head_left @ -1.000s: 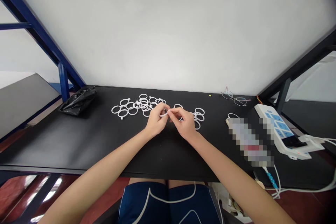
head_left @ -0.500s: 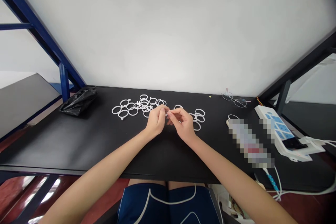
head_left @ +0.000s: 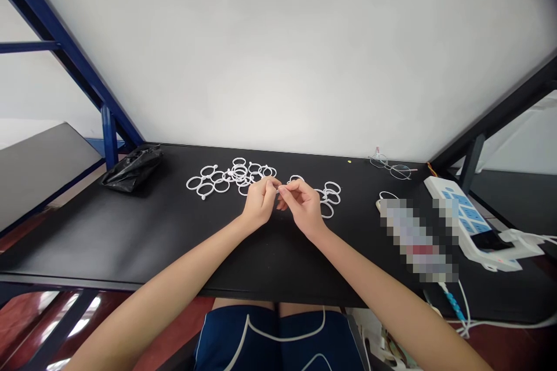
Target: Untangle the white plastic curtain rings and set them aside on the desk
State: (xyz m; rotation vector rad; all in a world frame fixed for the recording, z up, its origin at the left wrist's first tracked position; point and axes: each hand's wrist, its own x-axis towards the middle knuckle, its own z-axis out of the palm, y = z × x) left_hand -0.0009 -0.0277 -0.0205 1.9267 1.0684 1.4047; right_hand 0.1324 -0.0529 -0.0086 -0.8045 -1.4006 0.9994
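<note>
My left hand (head_left: 260,203) and my right hand (head_left: 301,202) meet over the middle of the black table, fingertips pinched close together. Between them shows a small white part of a ring (head_left: 278,189), mostly covered by the fingers. Left of my hands lies a loose pile of white plastic rings (head_left: 221,185), several overlapping, some with a small knob on the rim. A smaller group of the same white rings (head_left: 332,197) rests just right of my right hand. One more ring (head_left: 296,178) shows partly behind my fingers.
A black plastic bag (head_left: 133,169) lies at the table's back left. Eyeglasses (head_left: 399,171) sit at the back right. A blurred-out phone (head_left: 415,240) with a cable and a white power strip (head_left: 463,217) occupy the right side. A white wall (head_left: 278,69) rises behind the table.
Both hands stay pinched together in nearly the same place, with only a slight shift of the fingers. The whole view has moved very slightly; the rings on the table lie as before.
</note>
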